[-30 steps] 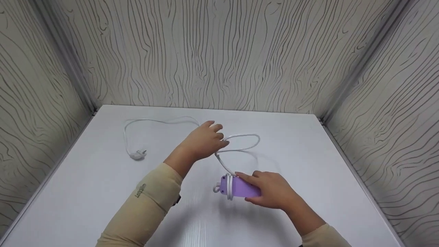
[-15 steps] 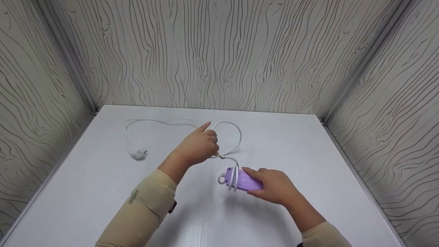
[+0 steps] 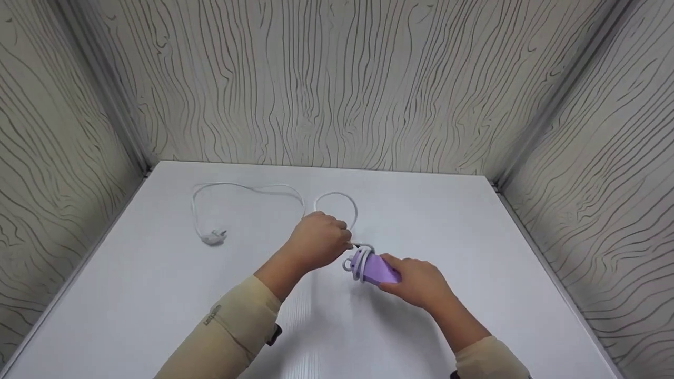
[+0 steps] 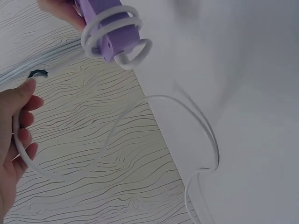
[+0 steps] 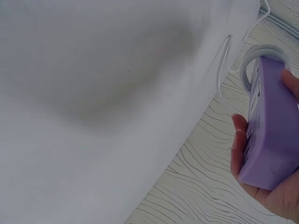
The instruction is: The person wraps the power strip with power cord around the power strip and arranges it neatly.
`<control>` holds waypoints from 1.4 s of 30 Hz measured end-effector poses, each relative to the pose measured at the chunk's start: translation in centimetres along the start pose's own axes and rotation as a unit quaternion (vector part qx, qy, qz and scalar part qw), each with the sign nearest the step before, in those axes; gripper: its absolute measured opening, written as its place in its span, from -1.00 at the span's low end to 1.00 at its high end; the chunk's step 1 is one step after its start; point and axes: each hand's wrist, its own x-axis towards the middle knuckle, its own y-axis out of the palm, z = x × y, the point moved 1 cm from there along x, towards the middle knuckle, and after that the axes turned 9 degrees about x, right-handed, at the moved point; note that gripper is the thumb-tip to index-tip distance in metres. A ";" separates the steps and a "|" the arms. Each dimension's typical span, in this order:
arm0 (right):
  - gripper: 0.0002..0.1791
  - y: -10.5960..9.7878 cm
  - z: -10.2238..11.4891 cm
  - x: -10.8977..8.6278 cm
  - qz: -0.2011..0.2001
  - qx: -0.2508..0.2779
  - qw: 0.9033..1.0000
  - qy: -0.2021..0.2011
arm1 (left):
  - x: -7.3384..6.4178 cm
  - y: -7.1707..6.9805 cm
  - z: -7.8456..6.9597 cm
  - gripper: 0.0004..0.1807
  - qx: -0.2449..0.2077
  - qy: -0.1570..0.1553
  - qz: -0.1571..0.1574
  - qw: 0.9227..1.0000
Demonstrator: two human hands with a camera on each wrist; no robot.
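My right hand [image 3: 418, 281] grips a purple power strip [image 3: 380, 269] by one end, held up over the table. Socket slots show along its side in the right wrist view. White cord [image 4: 108, 28] is wrapped a few turns around the strip's other end, where a short loop leaves the housing. Just left of the strip, my left hand [image 3: 320, 239] pinches the cord between thumb and fingers, close to the wraps. A small black tie [image 4: 38, 73] sits on the cord by the left thumb. From that hand a loose loop of cord hangs behind.
The cord runs on across the white table [image 3: 131, 295] to a white plug [image 3: 213, 237] lying at the left. Wood-grain panels [image 3: 316, 84] enclose the back and both sides.
The left hand has regripped the cord and drawn it in toward the strip, ending nearer the wraps. The right hand has raised and tilted the strip slightly. The plug stays put.
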 end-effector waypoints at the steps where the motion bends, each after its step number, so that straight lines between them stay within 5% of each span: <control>1: -0.30 0.0 -0.1 0.1 -0.004 0.002 1.000 0.007 | 0.0 0.0 -0.2 -0.82 0.001 -0.004 -0.002 1.000; 8: -0.27 -0.3 -1.0 0.7 -0.043 0.017 0.998 0.035 | -0.4 0.2 -2.0 -0.82 -0.005 -0.023 -0.017 1.000; 13: -0.24 -1.0 -1.2 0.9 -0.060 0.024 0.997 0.043 | -1.3 0.5 -3.6 -0.81 -0.079 -0.064 0.003 0.995; 20: -0.25 -2.0 -1.3 1.0 -0.070 0.054 0.994 0.057 | -2.9 1.7 -5.5 -0.85 -0.219 -0.120 0.076 0.965; 25: -0.22 -2.8 -1.1 0.9 -0.068 0.084 0.991 0.075 | -3.6 2.7 -5.8 -0.87 -0.278 -0.131 0.070 0.949; 29: -0.19 -3.2 -0.7 0.8 -0.069 0.101 0.989 0.079 | -4.0 3.5 -5.7 -0.88 -0.358 -0.155 0.070 0.918; 37: -0.17 -4.1 0.3 0.4 -0.061 0.122 0.988 0.071 | -4.9 5.0 -6.3 -0.88 -0.522 -0.206 0.100 0.822; 42: -0.19 -4.6 1.0 0.0 -0.061 0.137 0.987 0.055 | -5.4 5.6 -6.5 -0.86 -0.569 -0.204 0.115 0.788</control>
